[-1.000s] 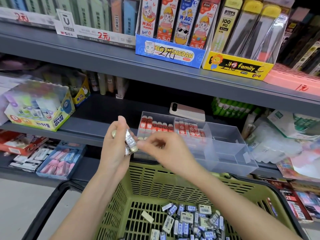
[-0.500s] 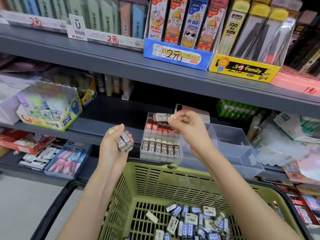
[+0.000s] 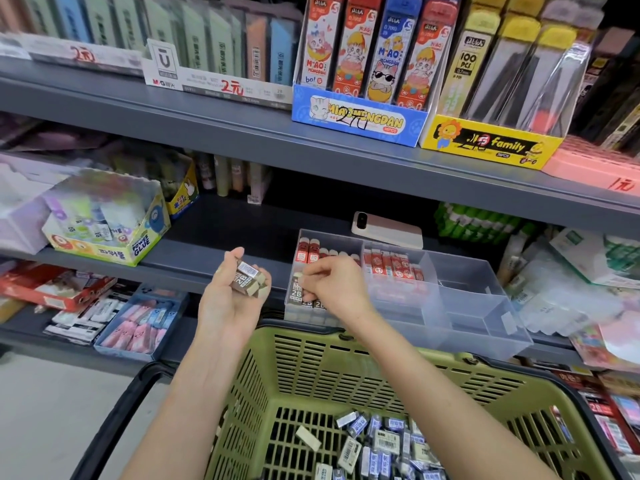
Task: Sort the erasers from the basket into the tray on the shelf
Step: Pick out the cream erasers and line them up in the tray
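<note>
head view: the clear tray (image 3: 485, 308) sits on the middle shelf (image 3: 221, 263) at its front edge, just above the far rim of the green basket (image 3: 311, 372). the left hand (image 3: 230, 299) is held palm up in front of the shelf edge, to the left of the tray and not touching it. its fingers are curled round a small stack of brown 2b erasers (image 3: 247, 280), with the thumb raised above them.

the right hand (image 3: 334, 285) reaches over the tray's front left corner, knuckles up. its thumb and fingertips are bunched together and pinch the top of an upright 2b eraser (image 3: 296, 289), which stands against the left wall of that compartment. more brown 2b sleeves stand beside it along the tray's front wall, partly hidden by the hand.

red-sleeved erasers (image 3: 393, 268) stand in rows at the back of the left compartment and in the next compartment to the right. loose erasers (image 3: 384, 445) lie piled on the basket floor toward its near right corner. most are in blue or pale sleeves, and one bare white one lies apart to the left.

a phone (image 3: 388, 230) lies flat on the shelf just behind the tray. a glue box (image 3: 114, 237) stands at the shelf's left end, well apart from the tray.
</note>
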Tool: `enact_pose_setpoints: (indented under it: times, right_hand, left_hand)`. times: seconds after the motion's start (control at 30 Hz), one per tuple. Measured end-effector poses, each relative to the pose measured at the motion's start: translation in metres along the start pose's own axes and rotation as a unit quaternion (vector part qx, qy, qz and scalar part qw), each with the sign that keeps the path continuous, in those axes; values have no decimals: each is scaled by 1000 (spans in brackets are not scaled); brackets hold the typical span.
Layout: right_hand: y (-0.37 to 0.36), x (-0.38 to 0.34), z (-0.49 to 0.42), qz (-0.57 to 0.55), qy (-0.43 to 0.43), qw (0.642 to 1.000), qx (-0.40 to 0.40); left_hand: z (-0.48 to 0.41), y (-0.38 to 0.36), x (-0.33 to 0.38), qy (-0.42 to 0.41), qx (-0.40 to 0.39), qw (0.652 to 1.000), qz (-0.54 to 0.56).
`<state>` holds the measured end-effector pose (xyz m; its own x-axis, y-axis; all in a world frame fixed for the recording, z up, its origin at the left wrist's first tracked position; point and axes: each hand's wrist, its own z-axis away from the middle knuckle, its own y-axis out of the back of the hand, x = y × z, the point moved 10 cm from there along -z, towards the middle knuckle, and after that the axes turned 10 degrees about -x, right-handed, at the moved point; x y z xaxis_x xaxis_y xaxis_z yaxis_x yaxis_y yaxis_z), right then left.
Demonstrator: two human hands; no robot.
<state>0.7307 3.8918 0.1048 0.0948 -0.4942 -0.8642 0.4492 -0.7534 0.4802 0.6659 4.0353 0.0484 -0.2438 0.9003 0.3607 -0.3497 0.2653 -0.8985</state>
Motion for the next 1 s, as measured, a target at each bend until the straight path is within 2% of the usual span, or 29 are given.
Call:
enact_pose_setpoints:
  times: [0.13, 0.23, 0.37, 0.47, 0.6, 0.7, 0.83, 0.9, 1.0]
  right_hand:
    - [0, -6, 2, 30, 7, 1000, -2]
    - [11, -31, 17, 47, 89, 993, 54]
    - [-7, -57, 31, -41, 138, 989, -29]
    - [-6, -59, 31, -56, 118, 990, -47]
    - [-7, -47, 29, -112, 42, 982, -148]
    - [-6, -35, 27, -155, -4, 973, -173]
    - [-10, -28, 28, -206, -5, 961, -185]
    - [-1, -23, 25, -210, -14, 965, -154]
    - [24, -7, 19, -123, -51, 989, -68]
  left_hand:
    - [-1, 0, 1, 0, -12, 997, -81]
    - [2, -7, 5, -15, -36, 989, -145]
    - [10, -25, 9, -39, -105, 970, -215]
    - [15, -39, 11, -45, -155, 952, -262]
    - [23, -52, 10, -54, -210, 920, -326]
    - [28, -60, 1, -57, -232, 892, -383]
    - [29, -63, -2, -72, -237, 872, -423]
    - [25, -57, 5, -90, -204, 882, -414]
    - [10, -28, 18, -78, -104, 954, -270]
